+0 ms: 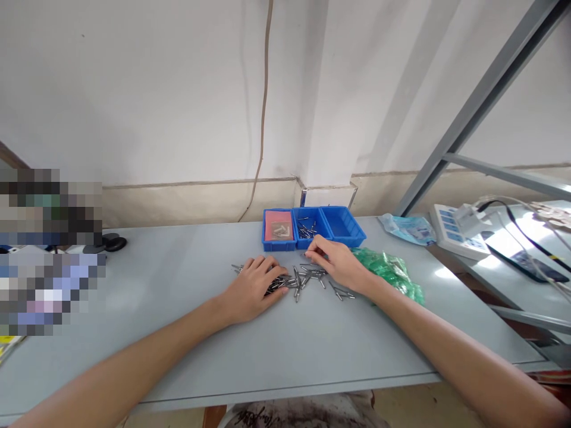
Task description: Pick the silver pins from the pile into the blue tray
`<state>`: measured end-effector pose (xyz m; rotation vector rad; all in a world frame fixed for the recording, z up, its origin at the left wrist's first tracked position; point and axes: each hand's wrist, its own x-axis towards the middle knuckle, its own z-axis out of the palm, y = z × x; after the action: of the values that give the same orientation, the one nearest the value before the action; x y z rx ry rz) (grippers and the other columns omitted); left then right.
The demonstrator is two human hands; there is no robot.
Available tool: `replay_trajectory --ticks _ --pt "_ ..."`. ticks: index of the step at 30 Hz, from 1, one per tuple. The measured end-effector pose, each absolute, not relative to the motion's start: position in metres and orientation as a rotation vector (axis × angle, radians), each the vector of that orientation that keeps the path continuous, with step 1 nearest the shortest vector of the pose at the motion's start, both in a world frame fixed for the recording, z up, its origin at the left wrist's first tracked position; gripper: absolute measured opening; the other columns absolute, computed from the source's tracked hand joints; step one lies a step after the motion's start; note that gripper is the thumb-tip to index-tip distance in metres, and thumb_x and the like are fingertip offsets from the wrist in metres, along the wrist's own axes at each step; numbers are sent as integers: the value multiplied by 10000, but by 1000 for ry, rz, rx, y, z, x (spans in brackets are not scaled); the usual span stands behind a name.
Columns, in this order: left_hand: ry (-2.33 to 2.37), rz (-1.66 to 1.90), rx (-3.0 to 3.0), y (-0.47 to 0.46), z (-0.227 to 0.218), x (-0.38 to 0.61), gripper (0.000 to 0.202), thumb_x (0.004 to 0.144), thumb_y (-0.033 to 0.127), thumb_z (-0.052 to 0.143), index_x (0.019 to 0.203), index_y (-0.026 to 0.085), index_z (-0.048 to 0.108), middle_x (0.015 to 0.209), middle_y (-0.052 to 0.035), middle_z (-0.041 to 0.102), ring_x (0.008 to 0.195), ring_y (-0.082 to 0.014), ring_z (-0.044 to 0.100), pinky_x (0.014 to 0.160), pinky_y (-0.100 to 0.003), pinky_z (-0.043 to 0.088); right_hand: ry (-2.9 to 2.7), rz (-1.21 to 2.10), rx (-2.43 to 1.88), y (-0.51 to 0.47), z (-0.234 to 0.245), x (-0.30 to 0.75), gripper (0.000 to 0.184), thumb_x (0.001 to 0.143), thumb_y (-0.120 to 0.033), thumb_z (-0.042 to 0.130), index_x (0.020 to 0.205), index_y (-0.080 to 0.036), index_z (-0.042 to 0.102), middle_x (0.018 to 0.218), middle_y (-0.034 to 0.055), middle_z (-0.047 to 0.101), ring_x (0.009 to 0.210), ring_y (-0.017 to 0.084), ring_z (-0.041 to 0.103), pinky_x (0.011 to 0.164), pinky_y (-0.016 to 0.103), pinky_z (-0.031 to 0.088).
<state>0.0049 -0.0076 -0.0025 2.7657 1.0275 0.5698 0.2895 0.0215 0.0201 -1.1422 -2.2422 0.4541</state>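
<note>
My left hand (257, 288) rests with fingers spread over a pile of thin metal pins (277, 284) on the grey table. Part of the pile lies hidden under the palm. More loose pins (314, 272) are scattered between the two hands. My right hand (339, 261) is closed in a pinch just in front of the middle blue bin (316, 213); whatever is between its fingertips is too small to make out. Inside that bin lie several similar pins (306, 229). A crumpled green plastic bag (392, 270) sits beside my right wrist, partly behind the forearm.
The left blue bin (280, 245) holds a pink sheet and a small clear bag; the right blue bin (345, 223) adjoins. Farther right are a blue-white packet (408, 229), a power strip (450, 229) with cables and a metal frame (473, 101). A blurred-out person is at far left.
</note>
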Motion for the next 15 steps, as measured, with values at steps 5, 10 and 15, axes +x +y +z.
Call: replay_trajectory --ticks 5,10,15 --pt "1020 578 2769 -7 -4 5 274 1095 435 513 1288 269 614 1195 -64 614 1028 -258 551 909 -420 430 -2226 446 -1138 22 16 290 125 1061 -304 541 949 -249 545 892 10 683 771 188 613 703 308 440" --pt "1024 579 2783 -6 -5 4 289 1100 439 501 1304 266 611 1186 -72 615 1026 -259 549 905 -418 430 -2201 477 -1137 22 14 287 102 1050 -304 573 963 -251 582 941 15 700 810 195 634 720 319 470" --pt "1039 589 2788 -7 -5 4 262 1094 431 518 1263 259 621 1179 -68 620 1016 -256 554 901 -419 433 -2224 342 -1045 22 14 284 215 1100 -318 473 1155 -260 672 1063 74 701 973 243 653 858 384 504"
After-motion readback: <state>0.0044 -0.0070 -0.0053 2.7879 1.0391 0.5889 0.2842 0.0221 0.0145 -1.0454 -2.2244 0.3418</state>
